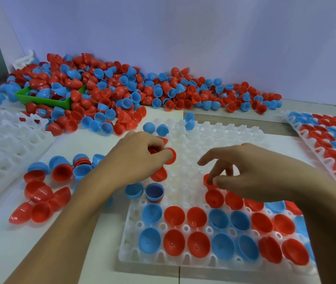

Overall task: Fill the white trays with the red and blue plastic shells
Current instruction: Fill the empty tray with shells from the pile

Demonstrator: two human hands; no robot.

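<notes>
Pinching a red shell [208, 179] between thumb and fingertips, the right hand [251, 173] holds it over a cell in the middle of the near tray [131, 238], just above the filled rows. The left hand [136, 158] is curled around a few more red shells [170, 156], one sticking out past its forefinger and another showing below the palm, at the tray's left side. This tray's two nearest rows are full of red and blue shells sitting open side up, and a third row is partly filled under the right forearm; the far cells are bare. Two blue shells [144, 191] rest at the tray's left edge. A small loose group [46, 187] of red and blue shells lies on the table to the left, and a big pile [126, 93] runs along the back wall, partly burying a green bin [46, 101]. A filled tray [331, 138] sits at the right, and bare trays [3, 136] at the left.
</notes>
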